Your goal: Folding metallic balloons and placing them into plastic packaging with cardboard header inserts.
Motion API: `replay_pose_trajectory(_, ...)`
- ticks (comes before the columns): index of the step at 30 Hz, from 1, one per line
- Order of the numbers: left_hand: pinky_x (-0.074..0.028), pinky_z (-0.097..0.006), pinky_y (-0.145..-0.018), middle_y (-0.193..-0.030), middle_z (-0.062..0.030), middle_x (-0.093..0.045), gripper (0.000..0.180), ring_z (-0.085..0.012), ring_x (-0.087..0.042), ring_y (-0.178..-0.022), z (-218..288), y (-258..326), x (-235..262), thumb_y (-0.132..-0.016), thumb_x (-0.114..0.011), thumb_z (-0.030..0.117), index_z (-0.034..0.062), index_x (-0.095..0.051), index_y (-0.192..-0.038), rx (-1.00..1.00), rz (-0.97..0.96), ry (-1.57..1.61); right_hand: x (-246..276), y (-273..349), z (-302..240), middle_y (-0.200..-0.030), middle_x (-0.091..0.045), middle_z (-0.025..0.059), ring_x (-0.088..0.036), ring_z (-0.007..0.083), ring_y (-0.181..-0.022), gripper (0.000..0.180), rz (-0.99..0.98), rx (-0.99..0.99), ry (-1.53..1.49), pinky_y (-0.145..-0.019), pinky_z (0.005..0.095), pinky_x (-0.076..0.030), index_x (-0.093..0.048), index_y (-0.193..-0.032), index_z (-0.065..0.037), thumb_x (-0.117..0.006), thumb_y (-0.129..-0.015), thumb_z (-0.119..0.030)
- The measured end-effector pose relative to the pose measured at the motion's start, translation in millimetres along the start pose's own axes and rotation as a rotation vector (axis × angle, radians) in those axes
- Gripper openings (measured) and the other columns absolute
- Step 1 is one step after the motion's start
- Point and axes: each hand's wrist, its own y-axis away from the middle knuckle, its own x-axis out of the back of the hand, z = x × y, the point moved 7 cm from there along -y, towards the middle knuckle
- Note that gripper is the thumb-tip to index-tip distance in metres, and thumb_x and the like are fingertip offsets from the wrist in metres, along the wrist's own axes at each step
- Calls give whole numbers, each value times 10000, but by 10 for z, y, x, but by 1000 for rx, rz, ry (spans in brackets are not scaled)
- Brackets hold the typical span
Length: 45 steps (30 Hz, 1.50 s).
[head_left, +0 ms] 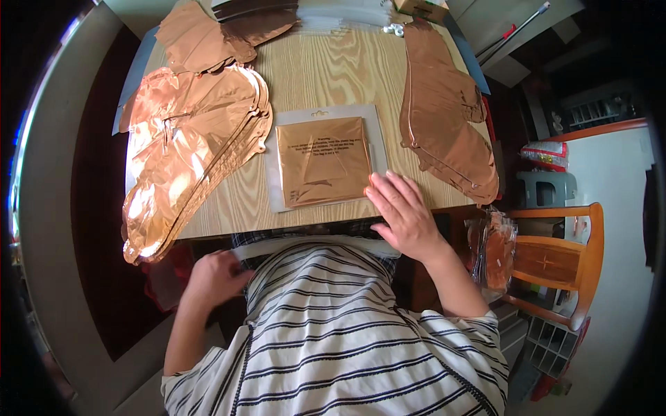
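A flat, square copper-coloured foil packet (325, 163) in a printed clear bag lies in front of me near the table's front edge. Under it is a larger whitish plastic sleeve (274, 177) with a hanging hole at its far edge. My right hand (406, 218) is at the packet's near right corner, fingers stretched out, the fingertips at or just beside its edge. Below the table edge, to the left, my left hand (211, 277) is beside my lap, its fingers smeared by motion. A strip of translucent plastic (305, 246) lies across my lap, close to that hand.
Stacked copper foil balloons (198, 132) cover the table's left side and overhang its front edge. More foil balloons (440, 104) lie on the right. Clear plastic sleeves (340, 15) and a cardboard box (422, 8) are at the back. A wooden chair (555, 260) stands at right.
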Motion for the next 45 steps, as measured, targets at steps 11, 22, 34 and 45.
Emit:
replay_pose_trajectory(11, -452, -410, -926, -1011, -16, -692, 265, -208, -662, -1018, 1106, -73, 270, -725, -861, 146, 123, -725, -951, -995, 831, -52, 103, 207, -89, -1178, -681, 75, -619, 287, -1098, 249, 273, 56, -81, -991, 439, -479, -707, -1045, -88, -791, -815, -135)
replay_pose_trajectory(22, -352, -440, -919, -940, -61, -601, 314, -295, -526, -959, 953, -229, 443, -670, -835, 132, 94, -547, -788, -478, 791, 110, 42, 98, 71, -950, -530, 127, -564, 324, -848, 423, 325, -522, -187, -743, 433, -464, -502, -1014, -60, -828, -748, -111)
replay_pose_trajectory(34, -299, -539, -1133, -1418, -211, -465, 734, -402, -400, -1353, 1111, -115, 311, -778, -826, 373, 28, -485, -1328, -376, 823, -27, -81, 270, -65, -822, -582, 77, -615, 185, -722, 582, 269, -686, -396, -632, 332, -524, -502, -1339, -16, -775, -826, -43)
replay_pose_trajectory(45, -555, -319, -757, -1024, -97, -611, 333, -170, -639, -832, 1262, -333, 316, -948, -512, -135, 78, -377, -1167, -616, 258, 1363, 916, 747, 490, -1593, -314, 213, -639, 225, -1107, 877, 704, -542, -714, -900, 335, -522, -215, -1576, 4, -760, -903, -137)
